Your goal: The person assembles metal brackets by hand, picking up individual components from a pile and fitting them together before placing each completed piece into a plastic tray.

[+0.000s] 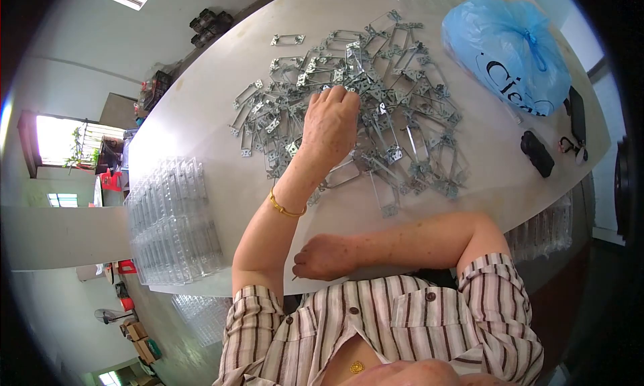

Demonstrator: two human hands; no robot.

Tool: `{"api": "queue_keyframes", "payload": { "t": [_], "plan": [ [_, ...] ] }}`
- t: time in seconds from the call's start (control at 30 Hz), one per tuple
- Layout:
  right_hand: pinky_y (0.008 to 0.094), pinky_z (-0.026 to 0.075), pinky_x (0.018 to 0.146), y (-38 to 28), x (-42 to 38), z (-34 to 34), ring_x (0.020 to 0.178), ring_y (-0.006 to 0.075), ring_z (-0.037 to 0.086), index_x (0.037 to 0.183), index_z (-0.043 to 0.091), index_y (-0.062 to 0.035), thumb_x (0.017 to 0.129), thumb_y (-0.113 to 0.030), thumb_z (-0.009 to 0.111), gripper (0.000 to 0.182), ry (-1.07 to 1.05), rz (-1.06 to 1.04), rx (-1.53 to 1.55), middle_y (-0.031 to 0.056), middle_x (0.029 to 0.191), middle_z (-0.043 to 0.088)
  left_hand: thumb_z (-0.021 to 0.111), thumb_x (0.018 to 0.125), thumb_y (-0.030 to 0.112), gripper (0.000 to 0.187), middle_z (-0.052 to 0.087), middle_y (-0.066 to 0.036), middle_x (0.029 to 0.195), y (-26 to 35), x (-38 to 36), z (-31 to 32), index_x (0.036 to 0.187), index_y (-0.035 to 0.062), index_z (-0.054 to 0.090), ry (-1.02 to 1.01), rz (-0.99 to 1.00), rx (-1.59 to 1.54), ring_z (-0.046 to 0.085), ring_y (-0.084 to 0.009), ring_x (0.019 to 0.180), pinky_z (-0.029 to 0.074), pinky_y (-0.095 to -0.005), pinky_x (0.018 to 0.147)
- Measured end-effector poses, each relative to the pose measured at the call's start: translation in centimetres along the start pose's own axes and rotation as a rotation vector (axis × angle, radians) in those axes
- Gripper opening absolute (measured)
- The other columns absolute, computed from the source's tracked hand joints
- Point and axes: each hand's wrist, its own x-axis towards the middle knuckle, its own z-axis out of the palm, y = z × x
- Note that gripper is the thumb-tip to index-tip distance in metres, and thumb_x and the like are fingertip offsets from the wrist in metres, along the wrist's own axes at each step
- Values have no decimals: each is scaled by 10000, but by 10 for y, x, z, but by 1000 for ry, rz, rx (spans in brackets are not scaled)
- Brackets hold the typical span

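two hands at a heap of metal frames

two hands work over a pale surface (pixel 201 111). the left hand (pixel 330 123) reaches far out, its bent fingers (pixel 342 94) pressed into a tangled pile of metal frames (pixel 396 111) that spreads across the middle of the surface; whether those fingers are pinched on one frame cannot be told, since they curl down out of sight. a gold bangle (pixel 285 208) circles that wrist. the right hand (pixel 323 257) lies at the near edge of the surface, close to the body, curled into a loose fist around a thin pin-like piece (pixel 294 277) whose tip sticks out below the knuckles. the two hands are well apart, one far, one near.

one loose frame (pixel 287 40) lies alone on the far left of the pile. a blue plastic bag (pixel 510 50), knotted at the top, sits at the far right, just beside the pile. near it on the right lie a black object (pixel 537 153) and a dark flat device (pixel 577 113). stacked clear plastic trays (pixel 171 222) stand at the near left of the surface. the person wears a striped shirt (pixel 402 332)
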Motion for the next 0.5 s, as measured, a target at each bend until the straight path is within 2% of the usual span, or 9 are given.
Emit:
{"api": "queue_keyframes", "payload": {
  "t": [0.1,0.17,0.3,0.37,0.4,0.43,0.47,0.5],
  "plan": [
    [471,564,713,0,-1,1,810,348,694,902,610,-37,869,-141,611,109,-17,8,-2,127,843,653,639,883,30,112,632,-124,1009,4,-4,-5,992,47,657,90,39,64,604,-320,1015,477,-426,901],
    [469,566,716,0,0,0,823,349,696,914,615,-36,874,-146,612,117,-28,9,-1,130,851,656,616,894,16,121,633,-136,1083,5,-8,-10,1013,32,623,241,25,71,583,-332,1092,470,-450,938],
    [468,568,719,0,1,0,838,354,697,931,624,-34,881,-150,607,128,-70,34,0,136,863,661,607,915,8,120,652,-141,1102,-5,-16,-19,1032,21,583,361,-9,90,610,-340,1070,485,-463,930],
    [468,569,719,0,1,-2,834,357,697,927,625,-33,877,-149,608,128,-74,37,9,137,860,661,600,928,-15,127,669,-148,1103,-11,-24,-26,1043,14,554,399,-66,-65,643,-358,1000,521,-444,863],
    [466,568,717,1,0,-2,827,355,696,917,624,-35,872,-152,610,126,-65,31,1,134,853,660,585,947,-32,103,683,-146,997,-17,-27,-26,1036,4,549,469,-44,-99,684,-300,824,545,-383,726],
    [463,568,715,1,0,-2,819,353,696,907,624,-37,868,-154,612,124,-57,23,-7,131,847,660,585,947,-32,103,683,-146,997,-21,-33,-27,1036,4,549,473,-48,-94,684,-300,824,545,-383,726],
    [463,568,715,2,0,-2,819,353,696,907,624,-37,868,-154,612,124,-63,16,-6,131,847,660,577,957,-28,86,684,-137,959,-24,-42,-31,1034,0,550,424,-156,-192,682,-247,777,542,-356,686],
    [436,554,688,2,0,-1,805,319,679,888,605,-47,864,-158,615,115,-48,18,-11,109,823,632,570,967,-24,70,684,-129,920,-27,-50,-34,1031,-3,550,376,-265,-290,680,-193,731,539,-328,647]
  ]
}}
